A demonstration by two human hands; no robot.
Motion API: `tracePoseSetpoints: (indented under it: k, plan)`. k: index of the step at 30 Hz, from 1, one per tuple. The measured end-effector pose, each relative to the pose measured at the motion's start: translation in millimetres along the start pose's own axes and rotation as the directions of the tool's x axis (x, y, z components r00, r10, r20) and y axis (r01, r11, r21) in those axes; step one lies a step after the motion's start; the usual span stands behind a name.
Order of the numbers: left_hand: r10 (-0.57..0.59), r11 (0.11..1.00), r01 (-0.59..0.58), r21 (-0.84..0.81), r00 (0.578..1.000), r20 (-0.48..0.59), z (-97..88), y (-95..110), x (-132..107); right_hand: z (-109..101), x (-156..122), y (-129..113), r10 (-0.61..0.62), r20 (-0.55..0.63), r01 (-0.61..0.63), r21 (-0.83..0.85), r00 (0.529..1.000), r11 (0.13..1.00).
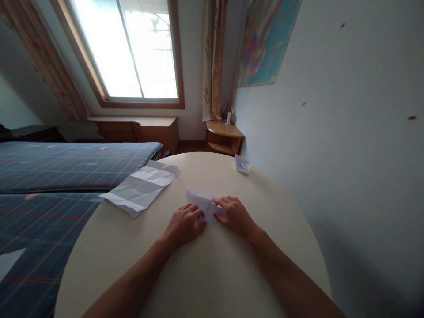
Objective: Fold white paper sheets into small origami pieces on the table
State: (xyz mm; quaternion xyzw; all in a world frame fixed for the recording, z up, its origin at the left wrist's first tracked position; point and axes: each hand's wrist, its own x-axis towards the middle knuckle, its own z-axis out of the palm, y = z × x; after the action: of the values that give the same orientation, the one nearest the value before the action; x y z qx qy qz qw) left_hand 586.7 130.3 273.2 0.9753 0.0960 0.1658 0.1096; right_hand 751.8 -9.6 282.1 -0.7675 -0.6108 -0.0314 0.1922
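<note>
1 left hand [183, 224], 1 right hand [236, 215], 1 counter [212, 274]

Papers: 1 folded piece [210, 214] at the hands, 1 smaller piece [243, 165] farther off, 1 stack of creased sheets [141, 187] (overlapping, number unclear), 1 lone sheet [10, 261] cut off at left. Room: 1 window [126, 48], 2 curtains [215, 57], 1 poster [267, 42], 1 corner shelf [225, 129], 3 wall spots [411, 118].

Folded paper [209, 211]: plain wht; creased sheets [145, 183]: wht w/ greyish shading. Counter [205, 269]: cream, plain. Bed [66, 165]: dk blue w/ pale & red plaid lines. R curtain [217, 66]: cream + pinkish-orange, orange flwrs. Window frame [142, 105]: med brown. Poster [270, 44]: turq. w/ pink & yellow patches. Wall [347, 154]: off-wht w/ dk spots.
</note>
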Motion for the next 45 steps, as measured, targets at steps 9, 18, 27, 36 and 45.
tracePoseSetpoints:
  k: [9,18,27,36,45]
  plan:
    - [-0.002,1.0,0.002,-0.013,0.998,-0.06,2.9,1,0,0,-1,-1,-0.001,0.037,0.002,-0.025,0.999,1.0]
    - [0.088,0.996,-0.088,-0.02,0.996,-0.003,8.2,-5,-1,-4,-1,-4,0.016,0.029,-0.014,-0.063,0.999,0.998]
    - [0.034,0.998,-0.035,0.057,0.999,0.01,-3.6,3,-1,-9,-3,-15,-0.035,0.102,0.046,-0.101,0.994,0.994]
    - [0.098,0.994,-0.097,-0.04,0.995,0.03,16.4,-7,-1,-4,-6,-25,-0.019,0.137,0.031,-0.085,0.99,0.996]
    - [0.029,0.998,-0.021,-0.053,0.986,0.164,15.1,-7,-1,12,-12,-40,0.065,0.105,-0.054,-0.104,0.992,0.993]
